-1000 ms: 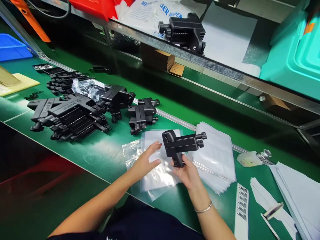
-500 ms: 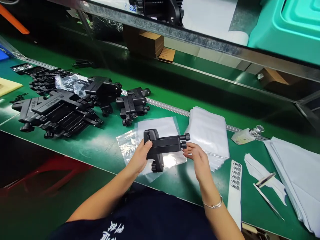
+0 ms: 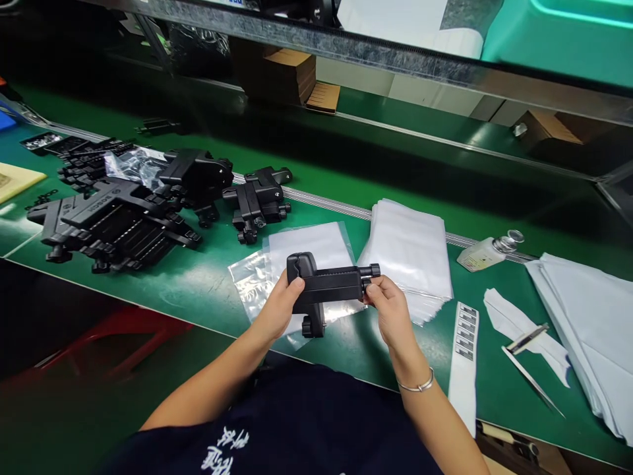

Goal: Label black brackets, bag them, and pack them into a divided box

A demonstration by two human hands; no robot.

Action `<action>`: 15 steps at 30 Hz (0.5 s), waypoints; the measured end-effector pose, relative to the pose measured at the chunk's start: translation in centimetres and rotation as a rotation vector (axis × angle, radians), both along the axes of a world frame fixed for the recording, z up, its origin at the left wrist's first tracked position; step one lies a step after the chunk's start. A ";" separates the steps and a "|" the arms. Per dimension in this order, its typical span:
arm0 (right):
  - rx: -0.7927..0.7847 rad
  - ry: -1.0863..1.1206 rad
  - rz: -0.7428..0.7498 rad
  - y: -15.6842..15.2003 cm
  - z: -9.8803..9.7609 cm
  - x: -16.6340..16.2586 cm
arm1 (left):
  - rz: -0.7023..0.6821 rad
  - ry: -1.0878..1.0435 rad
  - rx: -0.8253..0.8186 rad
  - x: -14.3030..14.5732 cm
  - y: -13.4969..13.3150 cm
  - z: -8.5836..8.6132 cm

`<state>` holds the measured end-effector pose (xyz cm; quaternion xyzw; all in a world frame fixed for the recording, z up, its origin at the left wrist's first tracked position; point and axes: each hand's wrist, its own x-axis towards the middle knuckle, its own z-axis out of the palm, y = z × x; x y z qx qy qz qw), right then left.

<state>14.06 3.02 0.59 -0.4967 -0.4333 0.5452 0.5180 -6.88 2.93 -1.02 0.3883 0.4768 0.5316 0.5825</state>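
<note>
My left hand (image 3: 277, 305) is closed round the left end of a black plastic clamp bracket (image 3: 332, 286), its thumb lying on top. The bracket is held level above the bench, with two ribbed knobs at its right end and another knob below. At that right end, my right hand (image 3: 391, 305) pinches the lower knob (image 3: 366, 284) between thumb and fingers. Beneath the bracket lie clear plastic bags (image 3: 254, 280) and a white sheet (image 3: 311, 244). Just beyond my right hand is a stack of white bags (image 3: 410, 247).
Piled black brackets (image 3: 119, 224) cover the left of the green bench, with a smaller group (image 3: 257, 201) nearer. To the right are a metal-topped bottle (image 3: 487, 253), a label strip (image 3: 465, 343), tweezers (image 3: 531, 379) and white sheets (image 3: 588, 330). A metal shelf (image 3: 395, 66) overhangs the back.
My right hand has moved up to the bracket's right end, and its fingers have closed on the lower knob. The left hand keeps its hold. The camera view has shifted slightly.
</note>
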 end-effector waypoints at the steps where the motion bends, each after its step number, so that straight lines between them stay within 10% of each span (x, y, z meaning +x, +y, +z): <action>1: -0.001 0.011 0.002 0.0 0.0 0.0 | -0.004 0.010 0.007 0.0 0.0 0.0; 15: -0.034 -0.015 -0.040 0.4 -1.3 0.8 | -0.073 0.089 0.044 -0.1 0.5 -0.6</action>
